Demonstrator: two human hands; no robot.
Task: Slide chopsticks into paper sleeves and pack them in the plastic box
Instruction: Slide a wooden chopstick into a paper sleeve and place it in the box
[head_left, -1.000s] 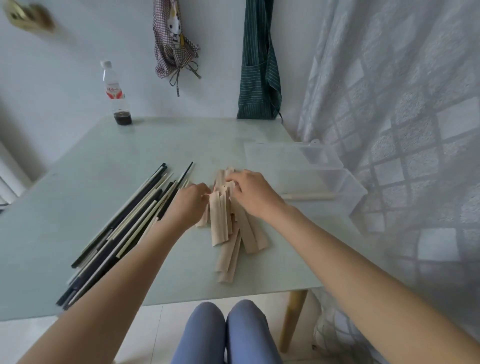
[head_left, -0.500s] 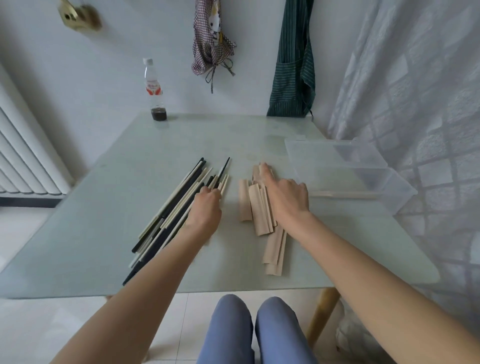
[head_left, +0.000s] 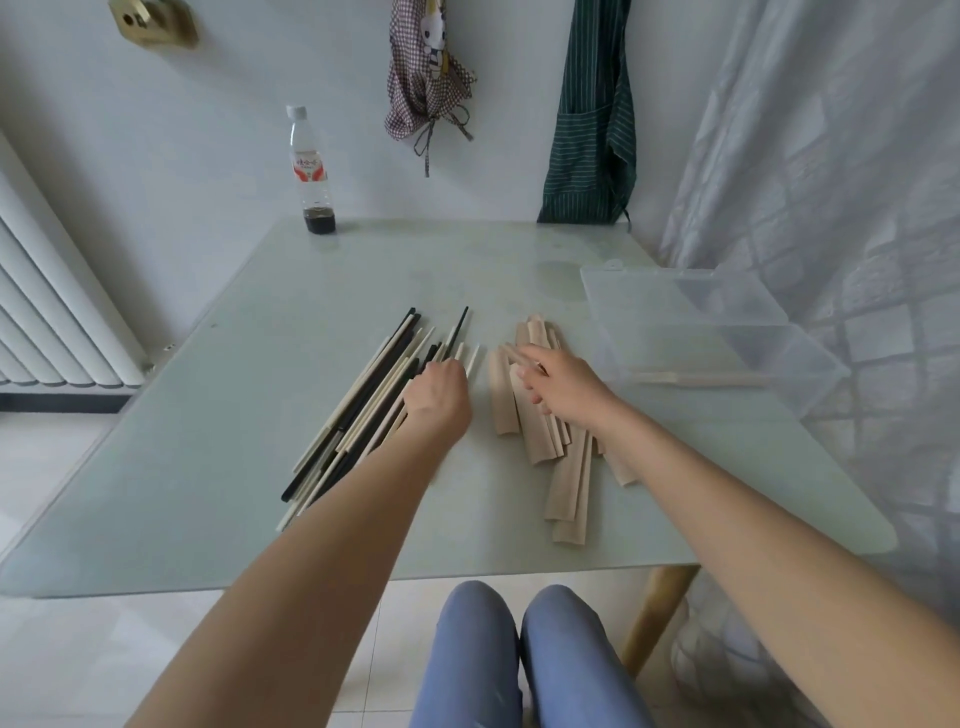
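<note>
Table (head_left: 218, 467): left hand (head_left: 439, 400) rests on chopsticks (head_left: 363, 400), its grip hidden, cannot tell. Right hand (head_left: 563, 387), fingers spread, touching paper sleeves (head_left: 535, 431). Plastic box (head_left: 727, 338) beside, one sleeved pair (head_left: 696, 378) inside.

One plastic box (head_left: 810, 364), holding one sleeved pair (head_left: 696, 378). One bottle (head_left: 311, 171). Two aprons (head_left: 589, 114). Chopsticks (head_left: 363, 400) and paper sleeves (head_left: 535, 431): overlapping piles, exact counts indeterminate.
</note>
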